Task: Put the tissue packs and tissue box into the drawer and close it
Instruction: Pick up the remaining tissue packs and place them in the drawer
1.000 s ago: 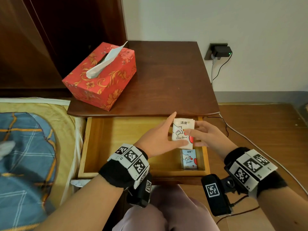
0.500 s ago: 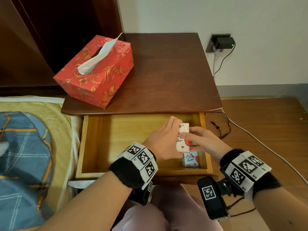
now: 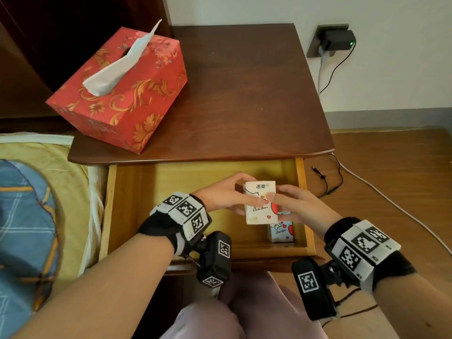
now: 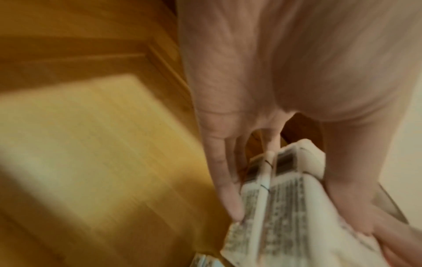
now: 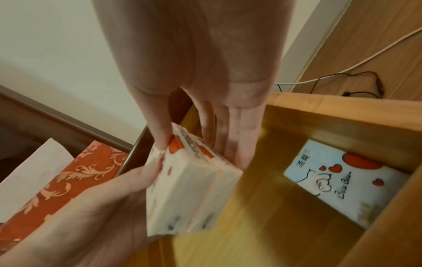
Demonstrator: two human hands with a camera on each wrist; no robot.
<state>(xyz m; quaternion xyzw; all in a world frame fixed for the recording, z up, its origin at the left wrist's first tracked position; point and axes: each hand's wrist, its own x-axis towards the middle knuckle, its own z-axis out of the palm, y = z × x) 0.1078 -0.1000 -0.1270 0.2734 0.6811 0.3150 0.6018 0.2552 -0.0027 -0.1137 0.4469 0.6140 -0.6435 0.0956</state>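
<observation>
Both hands hold a cream tissue pack (image 3: 260, 204) (image 5: 191, 195) (image 4: 280, 213) above the right part of the open wooden drawer (image 3: 115, 206). My left hand (image 3: 223, 194) pinches its left edge and my right hand (image 3: 293, 204) pinches its right edge, thumb on the front. A light blue tissue pack (image 3: 281, 230) (image 5: 342, 180) lies flat in the drawer's front right corner, partly hidden under the held pack. The red tissue box (image 3: 122, 86) (image 5: 63, 180) with gold flowers sits on the left of the dark nightstand top (image 3: 244, 94), a white tissue sticking out.
A bed (image 3: 36, 204) with yellow sheet and blue plaid cover lies left of the drawer. A charger (image 3: 335, 40) is plugged into the wall, and cables (image 3: 362, 182) trail over the wooden floor at the right. My knees (image 3: 232, 314) are below the drawer front.
The cream pack, edge-on half a second ago, now shows its printed front to the head view again. Both hands still hold it above the blue pack.
</observation>
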